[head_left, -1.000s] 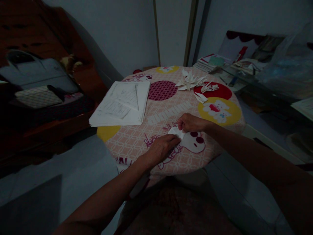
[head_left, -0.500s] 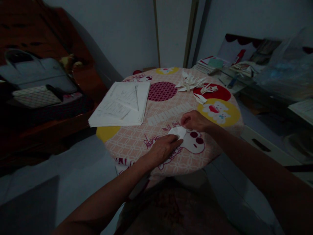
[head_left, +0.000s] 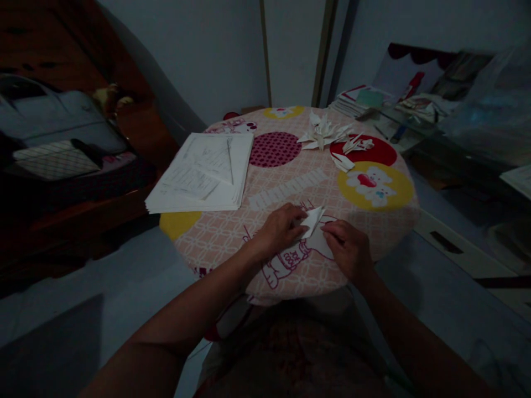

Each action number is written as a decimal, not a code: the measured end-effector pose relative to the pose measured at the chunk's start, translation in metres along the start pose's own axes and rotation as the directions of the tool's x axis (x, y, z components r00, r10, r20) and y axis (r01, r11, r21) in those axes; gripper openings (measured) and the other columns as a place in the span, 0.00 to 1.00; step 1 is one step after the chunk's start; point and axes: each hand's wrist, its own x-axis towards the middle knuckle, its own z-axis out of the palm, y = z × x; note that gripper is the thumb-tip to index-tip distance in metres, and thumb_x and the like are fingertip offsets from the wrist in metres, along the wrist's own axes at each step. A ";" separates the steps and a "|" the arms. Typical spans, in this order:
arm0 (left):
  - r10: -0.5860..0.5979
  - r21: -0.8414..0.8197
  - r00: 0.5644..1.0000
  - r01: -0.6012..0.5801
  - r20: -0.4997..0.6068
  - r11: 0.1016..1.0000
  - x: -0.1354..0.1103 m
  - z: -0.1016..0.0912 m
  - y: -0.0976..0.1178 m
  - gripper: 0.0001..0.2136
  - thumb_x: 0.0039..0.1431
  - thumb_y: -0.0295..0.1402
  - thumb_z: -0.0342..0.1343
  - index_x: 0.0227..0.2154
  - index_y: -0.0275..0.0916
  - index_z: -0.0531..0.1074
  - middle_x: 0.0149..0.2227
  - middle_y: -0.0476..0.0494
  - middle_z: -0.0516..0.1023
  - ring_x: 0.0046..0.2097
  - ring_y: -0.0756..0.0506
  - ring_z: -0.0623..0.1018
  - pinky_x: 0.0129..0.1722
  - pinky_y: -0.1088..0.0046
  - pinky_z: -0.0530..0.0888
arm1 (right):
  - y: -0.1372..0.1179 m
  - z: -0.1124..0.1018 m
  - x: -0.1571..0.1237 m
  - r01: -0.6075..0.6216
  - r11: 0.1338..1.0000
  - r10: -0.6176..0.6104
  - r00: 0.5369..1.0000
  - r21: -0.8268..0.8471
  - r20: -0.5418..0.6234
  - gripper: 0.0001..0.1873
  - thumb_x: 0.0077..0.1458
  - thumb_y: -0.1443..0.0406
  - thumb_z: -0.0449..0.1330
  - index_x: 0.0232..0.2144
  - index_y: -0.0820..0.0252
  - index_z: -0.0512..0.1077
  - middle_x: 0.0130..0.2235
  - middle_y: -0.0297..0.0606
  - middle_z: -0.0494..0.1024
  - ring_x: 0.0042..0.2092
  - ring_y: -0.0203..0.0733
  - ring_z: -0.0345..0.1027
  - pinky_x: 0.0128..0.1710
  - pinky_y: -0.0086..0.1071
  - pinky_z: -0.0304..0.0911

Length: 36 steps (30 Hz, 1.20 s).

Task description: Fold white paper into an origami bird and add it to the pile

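A round pink cloth-covered table [head_left: 219, 237] holds a pile of papers [head_left: 203, 168] past the left hand [head_left: 282, 228], to its left. Folded paper shapes [head_left: 323, 135] lie beyond the right hand [head_left: 348, 246].

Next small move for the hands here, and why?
I'd probably bring the right hand in to pinch the free right side of the folded paper. The left hand already steadies its left side, and the right thumb and forefinger sit right beside the open edge; whether they touch it is too dim to tell.
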 end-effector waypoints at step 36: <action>-0.312 -0.743 0.902 0.424 0.297 0.518 0.012 0.010 -0.005 0.14 0.42 0.40 0.67 0.23 0.33 0.73 0.21 0.51 0.72 0.20 0.55 0.66 0.21 0.79 0.59 | -0.043 0.038 0.015 -0.628 0.623 0.637 0.753 0.467 0.164 0.06 0.46 0.66 0.62 0.20 0.62 0.71 0.18 0.32 0.73 0.15 0.32 0.63 0.12 0.23 0.56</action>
